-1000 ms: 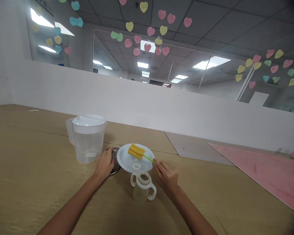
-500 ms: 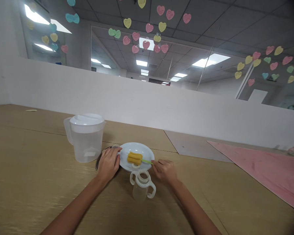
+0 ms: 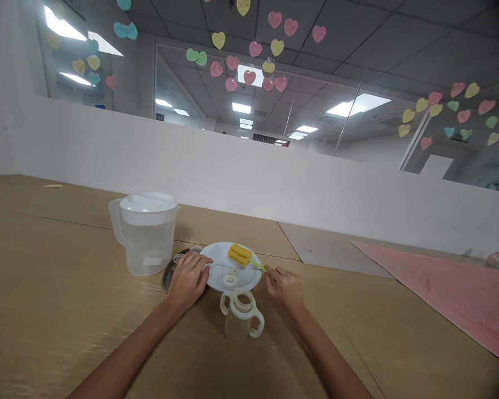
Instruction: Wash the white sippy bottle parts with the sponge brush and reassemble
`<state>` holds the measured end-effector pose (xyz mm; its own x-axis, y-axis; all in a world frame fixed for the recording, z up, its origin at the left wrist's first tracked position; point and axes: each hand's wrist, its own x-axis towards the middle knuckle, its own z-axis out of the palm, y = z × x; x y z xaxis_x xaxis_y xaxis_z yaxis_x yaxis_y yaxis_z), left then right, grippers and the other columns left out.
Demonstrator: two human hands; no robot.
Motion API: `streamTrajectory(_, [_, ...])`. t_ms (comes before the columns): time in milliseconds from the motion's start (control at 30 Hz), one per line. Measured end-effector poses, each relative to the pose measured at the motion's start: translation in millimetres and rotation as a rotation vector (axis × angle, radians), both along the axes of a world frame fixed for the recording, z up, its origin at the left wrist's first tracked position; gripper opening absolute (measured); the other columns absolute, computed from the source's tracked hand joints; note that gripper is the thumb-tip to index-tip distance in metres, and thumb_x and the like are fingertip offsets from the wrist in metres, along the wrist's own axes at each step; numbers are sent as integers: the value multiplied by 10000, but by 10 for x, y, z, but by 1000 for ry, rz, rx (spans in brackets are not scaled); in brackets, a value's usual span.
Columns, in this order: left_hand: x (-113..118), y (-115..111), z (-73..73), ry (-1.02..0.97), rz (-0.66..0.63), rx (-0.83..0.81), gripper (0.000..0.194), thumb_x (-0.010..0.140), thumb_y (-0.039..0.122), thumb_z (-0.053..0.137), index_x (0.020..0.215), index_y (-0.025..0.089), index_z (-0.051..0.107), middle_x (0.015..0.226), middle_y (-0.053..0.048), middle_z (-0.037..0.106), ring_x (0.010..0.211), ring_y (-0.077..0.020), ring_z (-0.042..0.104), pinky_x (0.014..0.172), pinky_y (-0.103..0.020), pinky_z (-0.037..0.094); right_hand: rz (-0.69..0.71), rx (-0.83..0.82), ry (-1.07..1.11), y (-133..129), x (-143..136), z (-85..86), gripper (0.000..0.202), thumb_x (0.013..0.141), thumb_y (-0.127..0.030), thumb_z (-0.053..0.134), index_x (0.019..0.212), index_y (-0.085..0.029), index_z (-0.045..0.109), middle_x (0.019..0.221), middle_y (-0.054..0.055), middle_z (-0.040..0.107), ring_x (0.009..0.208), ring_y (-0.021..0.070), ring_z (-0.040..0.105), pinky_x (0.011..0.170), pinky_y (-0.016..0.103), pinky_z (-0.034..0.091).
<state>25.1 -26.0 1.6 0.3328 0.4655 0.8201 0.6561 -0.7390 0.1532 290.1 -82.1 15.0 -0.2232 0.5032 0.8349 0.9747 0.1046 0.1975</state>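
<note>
My right hand (image 3: 286, 287) pinches the green handle of a yellow sponge brush (image 3: 240, 254), whose head lies over the far part of a white plate (image 3: 218, 272). My left hand (image 3: 190, 277) rests with its fingers apart on the plate's left rim, partly over a dark round tray (image 3: 167, 277). A small whitish ring-shaped part (image 3: 229, 281) is on the near part of the plate. In front of the plate stands an uncapped clear bottle (image 3: 238, 324) with two white handles.
A clear lidded pitcher (image 3: 147, 238) stands to the left, behind my left hand. Small clear parts (image 3: 178, 258) lie on the dark tray. A pink sheet (image 3: 444, 288) covers the table at the right. A white wall (image 3: 233, 172) runs along the back.
The yellow sponge has moved away from me and slightly right over the plate, uncovering the ring-shaped part. My left hand has shifted slightly right.
</note>
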Motion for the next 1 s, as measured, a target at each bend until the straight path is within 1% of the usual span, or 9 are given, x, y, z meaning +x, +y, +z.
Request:
streamTrajectory(167, [190,-42,90,89,-127,-157,217,864,207,409,867,204,627,890,-39,656,919,-212,549,876,-378,372,45,22,71,-6,-24,-18,229,809,-206,497,851,-217,722,546,-14,596,462,79,508,507,231,271])
streamTrajectory(333, [372,89,195,173,-164,-358,222,814,204,462,823,205,685,875,-53,691,893,-223,584,832,-357,413,66,28,75,-4,-55,-61,234,822,-204,488,870,-213,717,555,-11,591,481,82,513,516,229,283])
streamTrajectory(500, [498,284,136,200,-202,-378,181,731,198,530,698,235,705,801,-56,714,785,-225,638,745,-328,464,89,29,88,-13,-73,-68,233,834,-205,483,881,-199,711,564,-1,595,471,83,503,507,229,284])
streamTrajectory(600, [531,325,97,167,-201,-365,159,714,209,549,696,232,705,743,-65,715,753,-242,654,725,-344,482,84,24,94,-15,-75,-70,233,835,-209,483,879,-197,711,566,-1,596,472,89,507,510,232,290])
streamTrajectory(700, [496,291,108,97,-190,-337,179,721,203,549,807,219,705,852,-80,719,822,-241,657,758,-343,494,93,22,111,-13,-73,-79,234,837,-205,482,887,-193,710,569,2,597,478,91,511,514,230,297])
streamTrajectory(767, [431,242,126,46,-174,-325,208,746,200,533,881,214,690,936,-76,709,875,-233,652,792,-346,497,111,25,131,-11,-73,-86,238,844,-203,478,895,-186,710,571,4,597,484,90,516,519,223,305])
streamTrajectory(833, [352,184,132,-28,-147,-315,202,773,232,530,910,215,677,961,-67,701,892,-226,648,812,-359,502,129,29,155,-11,-76,-90,243,853,-206,472,909,-181,708,574,7,599,493,89,522,524,214,314])
streamTrajectory(933, [269,103,89,-273,-123,-304,183,742,326,614,877,218,672,921,-46,700,866,-220,651,817,-371,520,160,39,180,-17,-90,-92,248,864,-211,466,907,-173,708,563,7,592,494,84,522,521,201,327])
streamTrajectory(1000, [265,63,39,-500,-158,-317,246,689,371,679,870,204,665,908,-44,690,835,-210,656,813,-367,539,212,40,180,-24,-103,-93,245,868,-210,468,907,-160,705,558,6,585,491,78,520,520,192,342])
